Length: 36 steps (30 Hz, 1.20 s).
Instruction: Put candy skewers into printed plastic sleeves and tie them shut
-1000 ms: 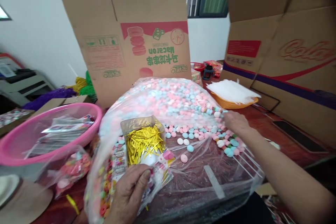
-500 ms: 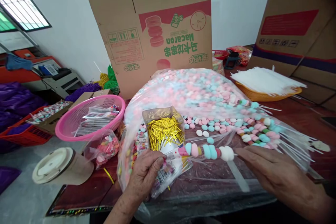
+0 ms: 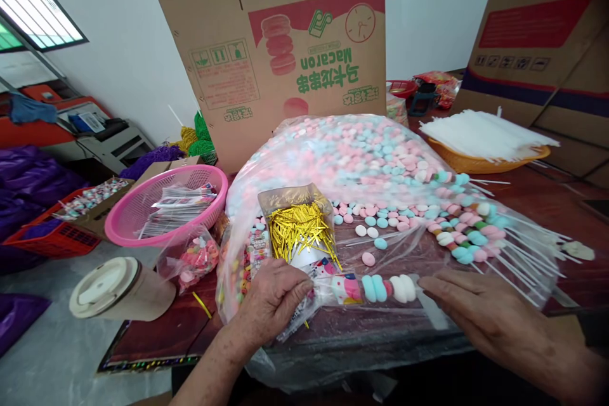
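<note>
The left hand's (image 3: 273, 301) grip is clamped, thumb against fingers, on the end of a printed wrapper (image 3: 346, 288); the right hand's (image 3: 490, 314) fingertips meet the stick end of a candy skewer (image 3: 375, 288), though whether they pinch it I cannot tell; the skewer lies level between the hands, its far part inside the wrapper. Stringing looks finished on this piece and sleeving seems well under way; no tie shows on it, gold twist ties (image 3: 302, 228) standing in a pouch just behind; several strung skewers (image 3: 469, 238) at right appear unwrapped, so much seems left.

Plastic sheeting partly covers the dark red table (image 3: 162, 339); a pink basket (image 3: 216, 177) of flat packets and a lidded cup (image 3: 126, 288) stand at left; cartons, white walls and barred windows lie beyond.
</note>
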### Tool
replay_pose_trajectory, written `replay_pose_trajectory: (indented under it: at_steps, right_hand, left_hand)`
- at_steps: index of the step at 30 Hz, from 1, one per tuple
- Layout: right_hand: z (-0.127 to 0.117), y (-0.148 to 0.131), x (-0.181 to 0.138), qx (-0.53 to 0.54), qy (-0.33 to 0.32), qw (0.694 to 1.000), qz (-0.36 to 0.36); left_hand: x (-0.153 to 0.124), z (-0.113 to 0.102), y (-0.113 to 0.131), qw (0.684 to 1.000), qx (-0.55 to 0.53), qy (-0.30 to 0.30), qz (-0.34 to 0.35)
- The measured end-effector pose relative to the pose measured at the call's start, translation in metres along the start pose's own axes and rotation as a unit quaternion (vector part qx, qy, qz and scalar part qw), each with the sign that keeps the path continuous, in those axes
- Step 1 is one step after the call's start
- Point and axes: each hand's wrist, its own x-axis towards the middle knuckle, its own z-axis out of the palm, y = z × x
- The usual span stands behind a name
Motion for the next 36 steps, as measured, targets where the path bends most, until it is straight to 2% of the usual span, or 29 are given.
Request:
replay_pose_trajectory:
  at_steps: [3,6,8,10,13,15,19,22,25,28,30,33,34,36]
  right_hand:
    - [0.012,-0.005,-0.003,0.017,-0.036,0.999,0.028]
    - [0.019,-0.01,-0.001,0.032,-0.045,0.997,0.048]
    - [0.02,-0.014,0.003,0.049,-0.042,0.997,0.048]
    - [0.021,-0.019,0.008,0.062,-0.055,0.996,0.037]
    - [0.027,-0.029,0.016,0.056,-0.098,0.993,0.02]
    - [0.036,-0.037,0.023,0.042,-0.116,0.992,0.012]
    - [0.051,-0.047,0.035,0.036,-0.105,0.994,-0.01]
    - [0.05,-0.047,0.039,0.028,-0.074,0.997,-0.002]
    - [0.053,-0.051,0.038,0.033,-0.073,0.997,-0.005]
    - [0.068,-0.061,0.037,0.083,-0.058,0.995,0.007]
    - [0.075,-0.064,0.039,0.132,-0.047,0.99,0.021]
    - [0.065,-0.056,0.043,0.219,-0.069,0.972,0.047]
    - [0.058,-0.052,0.046,0.239,-0.077,0.966,0.058]
    - [0.045,-0.045,0.051,0.252,-0.084,0.961,0.07]
  left_hand:
    - [0.004,0.002,0.003,0.999,0.046,-0.02,0.008]
    - [0.009,0.006,0.008,0.992,0.114,-0.041,0.018]
    - [0.013,0.011,0.012,0.985,0.147,-0.092,0.012]
    - [0.017,0.017,0.016,0.974,0.161,-0.156,-0.024]
    - [0.023,0.029,0.022,0.963,0.134,-0.222,-0.078]
    - [0.027,0.035,0.026,0.963,0.094,-0.24,-0.077]
    - [0.033,0.04,0.031,0.958,0.035,-0.273,-0.086]
    - [0.03,0.037,0.026,0.962,0.015,-0.252,-0.106]
    - [0.027,0.04,0.026,0.963,0.013,-0.253,-0.096]
    - [0.024,0.05,0.034,0.955,0.025,-0.275,-0.111]
    - [0.022,0.049,0.037,0.954,-0.036,-0.266,-0.133]
    - [0.015,0.023,0.028,0.945,-0.221,-0.21,-0.117]
    - [0.011,0.01,0.023,0.947,-0.248,-0.166,-0.123]
    - [0.004,-0.014,0.012,0.951,-0.221,-0.162,-0.141]
